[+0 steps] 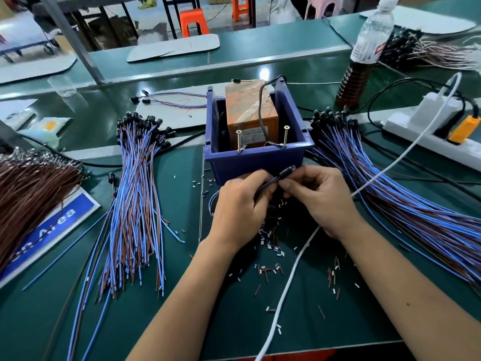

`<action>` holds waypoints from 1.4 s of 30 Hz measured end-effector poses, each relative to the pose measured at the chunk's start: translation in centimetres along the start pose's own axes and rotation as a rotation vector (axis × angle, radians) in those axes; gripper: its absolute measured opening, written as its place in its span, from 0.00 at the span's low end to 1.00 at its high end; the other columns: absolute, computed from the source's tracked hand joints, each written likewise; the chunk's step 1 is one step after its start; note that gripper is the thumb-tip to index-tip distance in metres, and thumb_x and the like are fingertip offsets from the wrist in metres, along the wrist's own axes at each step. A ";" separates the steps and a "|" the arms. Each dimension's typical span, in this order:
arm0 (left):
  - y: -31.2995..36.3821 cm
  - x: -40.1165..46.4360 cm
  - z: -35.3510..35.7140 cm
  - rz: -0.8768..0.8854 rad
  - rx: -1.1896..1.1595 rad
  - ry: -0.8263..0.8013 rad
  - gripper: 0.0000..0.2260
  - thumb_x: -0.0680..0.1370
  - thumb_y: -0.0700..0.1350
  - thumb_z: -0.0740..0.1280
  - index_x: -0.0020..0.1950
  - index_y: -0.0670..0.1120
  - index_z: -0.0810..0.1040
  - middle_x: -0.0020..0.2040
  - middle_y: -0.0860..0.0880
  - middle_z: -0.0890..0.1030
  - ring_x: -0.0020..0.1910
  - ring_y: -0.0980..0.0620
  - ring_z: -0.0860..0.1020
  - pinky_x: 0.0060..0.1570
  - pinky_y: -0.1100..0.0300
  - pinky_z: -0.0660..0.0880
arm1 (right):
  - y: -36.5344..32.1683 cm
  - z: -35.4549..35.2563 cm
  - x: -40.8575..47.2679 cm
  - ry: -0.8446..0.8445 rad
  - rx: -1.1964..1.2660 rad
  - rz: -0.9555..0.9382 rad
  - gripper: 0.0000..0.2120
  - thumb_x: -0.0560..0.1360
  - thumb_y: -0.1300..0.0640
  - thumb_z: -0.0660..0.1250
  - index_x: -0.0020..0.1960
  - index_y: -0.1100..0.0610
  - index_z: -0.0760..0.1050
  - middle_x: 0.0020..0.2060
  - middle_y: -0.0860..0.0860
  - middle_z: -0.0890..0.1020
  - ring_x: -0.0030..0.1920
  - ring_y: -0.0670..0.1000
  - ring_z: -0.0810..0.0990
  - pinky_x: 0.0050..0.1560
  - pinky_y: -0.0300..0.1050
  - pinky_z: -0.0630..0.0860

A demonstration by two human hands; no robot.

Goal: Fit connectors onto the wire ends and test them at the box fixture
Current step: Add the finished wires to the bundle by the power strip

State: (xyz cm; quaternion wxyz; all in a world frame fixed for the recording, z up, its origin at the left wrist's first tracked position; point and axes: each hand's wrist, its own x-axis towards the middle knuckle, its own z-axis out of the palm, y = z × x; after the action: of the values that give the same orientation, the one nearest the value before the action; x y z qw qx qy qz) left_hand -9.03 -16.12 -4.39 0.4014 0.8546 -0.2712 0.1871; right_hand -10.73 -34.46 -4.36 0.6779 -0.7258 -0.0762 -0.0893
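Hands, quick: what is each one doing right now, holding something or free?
Left hand: closed, pinching the thin wire.
Right hand: closed, pinching the black connector at that wire's end.

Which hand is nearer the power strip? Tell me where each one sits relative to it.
Right. The right hand lies below and left of the power strip, nearest it; the left hand sits further left, beyond the right hand.
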 end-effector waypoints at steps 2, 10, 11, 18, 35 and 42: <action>-0.2 0.0 0.3 -0.020 -0.031 -0.001 0.03 0.80 0.43 0.69 0.47 0.48 0.80 0.39 0.54 0.82 0.38 0.50 0.78 0.37 0.49 0.75 | 0.2 0.0 0.1 0.001 -0.029 0.008 0.05 0.76 0.63 0.76 0.42 0.56 0.84 0.33 0.51 0.85 0.34 0.45 0.82 0.39 0.35 0.77; -0.8 0.4 0.6 -0.034 -0.063 0.042 0.03 0.78 0.41 0.71 0.47 0.49 0.81 0.39 0.56 0.82 0.39 0.54 0.81 0.39 0.52 0.77 | 0.4 0.2 0.7 -0.003 -0.054 0.003 0.06 0.77 0.63 0.76 0.42 0.56 0.84 0.32 0.51 0.84 0.34 0.46 0.81 0.40 0.38 0.78; -0.8 0.4 0.6 -0.032 -0.058 0.045 0.03 0.78 0.41 0.71 0.46 0.49 0.81 0.38 0.56 0.82 0.39 0.53 0.81 0.39 0.52 0.77 | 0.4 0.3 0.7 0.000 -0.058 0.004 0.05 0.77 0.62 0.76 0.42 0.57 0.84 0.32 0.52 0.84 0.34 0.47 0.81 0.40 0.40 0.78; -1.0 0.3 0.6 -0.045 -0.060 0.067 0.04 0.79 0.43 0.69 0.45 0.51 0.79 0.38 0.56 0.81 0.37 0.52 0.79 0.40 0.52 0.77 | 0.6 0.3 0.9 -0.001 -0.057 -0.029 0.05 0.75 0.65 0.76 0.44 0.56 0.85 0.33 0.50 0.85 0.35 0.46 0.82 0.42 0.40 0.79; -0.1 0.2 0.5 -0.066 -0.037 0.131 0.06 0.78 0.44 0.69 0.42 0.50 0.77 0.31 0.61 0.76 0.31 0.58 0.73 0.34 0.61 0.68 | 0.5 0.4 0.7 -0.015 -0.085 -0.008 0.06 0.78 0.67 0.73 0.47 0.58 0.84 0.34 0.48 0.85 0.37 0.45 0.83 0.44 0.37 0.79; 0.8 0.3 0.3 -0.054 -0.043 0.238 0.06 0.79 0.40 0.68 0.42 0.47 0.76 0.32 0.56 0.76 0.32 0.54 0.73 0.33 0.54 0.71 | 0.5 0.1 0.4 0.023 0.016 0.014 0.05 0.79 0.66 0.71 0.46 0.58 0.83 0.32 0.48 0.84 0.34 0.42 0.80 0.39 0.33 0.74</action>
State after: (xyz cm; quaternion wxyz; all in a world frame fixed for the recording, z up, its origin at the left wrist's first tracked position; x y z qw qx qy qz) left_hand -9.23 -16.90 -3.97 0.4540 0.8245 -0.2025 0.2703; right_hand -10.25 -34.38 -4.74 0.6851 -0.7197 -0.0639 -0.0925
